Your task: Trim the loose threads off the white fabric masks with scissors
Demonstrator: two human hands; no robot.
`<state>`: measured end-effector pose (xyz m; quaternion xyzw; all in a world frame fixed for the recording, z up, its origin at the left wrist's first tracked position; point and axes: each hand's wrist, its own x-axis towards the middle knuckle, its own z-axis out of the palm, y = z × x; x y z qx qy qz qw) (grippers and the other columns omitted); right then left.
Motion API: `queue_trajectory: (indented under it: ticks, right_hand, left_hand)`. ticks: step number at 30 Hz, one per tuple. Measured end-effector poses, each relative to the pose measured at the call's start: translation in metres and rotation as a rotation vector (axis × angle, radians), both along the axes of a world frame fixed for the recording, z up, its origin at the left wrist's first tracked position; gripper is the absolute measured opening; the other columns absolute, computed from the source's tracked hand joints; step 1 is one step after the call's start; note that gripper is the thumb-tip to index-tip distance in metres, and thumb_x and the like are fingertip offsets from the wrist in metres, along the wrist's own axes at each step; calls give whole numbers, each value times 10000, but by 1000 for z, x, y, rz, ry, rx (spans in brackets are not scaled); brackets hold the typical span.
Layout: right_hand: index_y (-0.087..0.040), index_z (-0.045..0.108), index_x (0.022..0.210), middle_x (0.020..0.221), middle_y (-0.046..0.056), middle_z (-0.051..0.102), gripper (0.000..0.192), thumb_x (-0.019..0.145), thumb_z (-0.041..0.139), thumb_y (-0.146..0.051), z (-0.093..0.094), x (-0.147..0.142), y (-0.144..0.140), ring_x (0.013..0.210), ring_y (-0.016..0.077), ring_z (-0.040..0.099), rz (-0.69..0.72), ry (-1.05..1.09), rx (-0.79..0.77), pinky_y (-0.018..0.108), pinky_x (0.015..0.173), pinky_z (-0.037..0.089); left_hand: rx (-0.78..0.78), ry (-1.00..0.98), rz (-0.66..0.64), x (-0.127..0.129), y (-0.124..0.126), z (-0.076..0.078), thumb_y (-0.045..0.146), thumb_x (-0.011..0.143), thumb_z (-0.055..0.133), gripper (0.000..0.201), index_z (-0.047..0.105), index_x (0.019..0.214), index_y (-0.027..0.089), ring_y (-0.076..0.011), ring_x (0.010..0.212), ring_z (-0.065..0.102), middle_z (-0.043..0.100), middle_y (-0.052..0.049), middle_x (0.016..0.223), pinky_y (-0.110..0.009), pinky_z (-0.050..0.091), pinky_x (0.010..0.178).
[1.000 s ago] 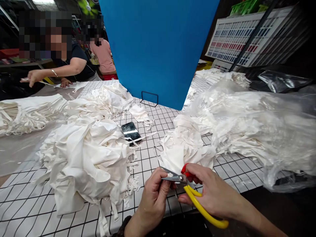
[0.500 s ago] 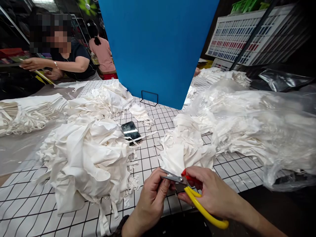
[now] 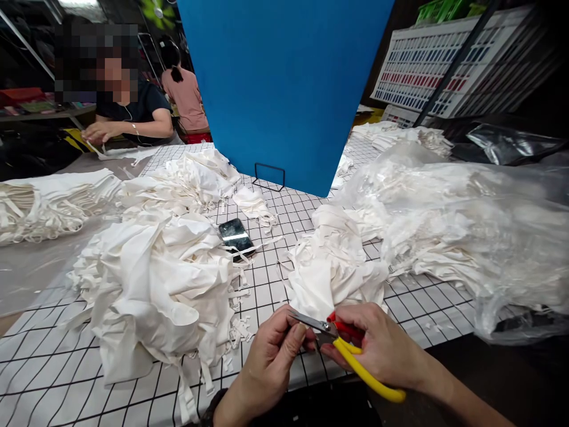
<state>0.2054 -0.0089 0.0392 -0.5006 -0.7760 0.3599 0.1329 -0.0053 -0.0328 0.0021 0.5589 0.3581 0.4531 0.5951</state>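
Observation:
My right hand (image 3: 377,347) grips a pair of scissors (image 3: 351,350) with one red and one yellow handle, low in the middle of the view. Its metal blades point left, and my left hand (image 3: 273,353) pinches them at the tip. Just beyond both hands lies a bunched white cloth piece (image 3: 331,270), joined to a larger heap on the right. A big pile of white cloth (image 3: 155,284) with loose straps sits to the left of my left hand.
A phone (image 3: 236,236) lies on the white grid table (image 3: 275,279) between the piles. A blue panel (image 3: 280,89) stands behind. Clear plastic (image 3: 480,231) covers cloth at right. Stacked white pieces (image 3: 48,201) lie far left. A seated person (image 3: 128,112) works at the back left.
My hands and the scissors have shifted slightly down and the blades tilted. The person at the back left has pulled their arms in closer to themselves.

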Motion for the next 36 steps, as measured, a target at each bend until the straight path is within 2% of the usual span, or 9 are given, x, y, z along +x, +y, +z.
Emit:
queue_trajectory:
  ticks: [6, 10, 13, 16, 19, 23, 27, 32, 36]
  right_hand:
    - [-191, 517, 764, 674, -51, 528, 343, 751, 717, -470, -27, 18, 20, 605, 113, 472, -261, 256, -255, 234, 562, 387]
    - [-192, 549, 840, 774, 2, 645, 345, 742, 712, -480, -46, -1, 26, 694, 165, 597, -398, 274, -207, 280, 639, 474]
    - [-198, 551, 948, 847, 29, 665, 321, 770, 679, -433, -50, -29, 32, 748, 199, 633, -465, 128, -22, 299, 655, 482]
    - [-191, 535, 1043, 952, 68, 661, 209, 859, 566, -285, -49, -52, 55, 823, 214, 631, -316, -90, 221, 303, 693, 452]
    - [-211, 565, 1016, 898, 36, 671, 252, 791, 596, -102, -51, -63, 92, 803, 190, 621, -66, -132, 266, 272, 695, 411]
    - [-224, 584, 849, 760, -16, 656, 318, 643, 704, -13, -58, -66, 131, 722, 172, 610, 110, -125, 257, 247, 649, 383]
    - [-209, 568, 842, 759, 1, 652, 251, 684, 670, -43, -51, -60, 147, 676, 168, 594, 46, -45, 325, 253, 607, 389]
    - [-202, 450, 1123, 986, 64, 622, 214, 926, 462, -285, 0, -29, 158, 744, 159, 613, -214, 189, 463, 267, 634, 466]
    - [-227, 482, 991, 851, 1, 565, 242, 864, 589, -403, 42, -5, 138, 759, 158, 594, -262, 457, 513, 273, 693, 496]
  left_hand:
    - [55, 268, -135, -12, -8, 0, 288, 986, 432, 252, 637, 896, 173, -179, 888, 586, 623, -73, 921, -296, 442, 832]
    - [84, 517, -242, -22, -11, 0, 258, 967, 452, 224, 634, 860, 182, -174, 893, 586, 630, -71, 959, -273, 443, 822]
    - [133, 643, -310, -23, -10, -1, 211, 934, 483, 168, 637, 870, 191, -178, 871, 588, 639, -61, 947, -276, 446, 816]
    - [180, 705, -355, -19, -10, -2, 189, 914, 490, 155, 632, 855, 190, -178, 848, 595, 642, -58, 936, -267, 449, 789]
    - [190, 715, -345, -14, -13, -2, 201, 911, 495, 149, 613, 821, 189, -163, 797, 593, 636, -46, 887, -247, 441, 735]
    - [191, 683, -261, -15, -19, 0, 201, 895, 519, 121, 595, 801, 188, -159, 759, 577, 622, -36, 814, -242, 428, 699]
    - [239, 598, -76, -33, -17, 11, 201, 899, 511, 170, 560, 738, 182, -163, 708, 566, 589, -45, 756, -251, 418, 641]
    - [462, 508, 369, -76, 10, 36, 193, 904, 506, 159, 540, 748, 190, -184, 757, 566, 584, -47, 780, -287, 443, 696]
    - [390, 694, 506, -89, 28, 40, 265, 910, 519, 183, 585, 757, 190, -197, 809, 589, 606, -60, 881, -303, 477, 720]
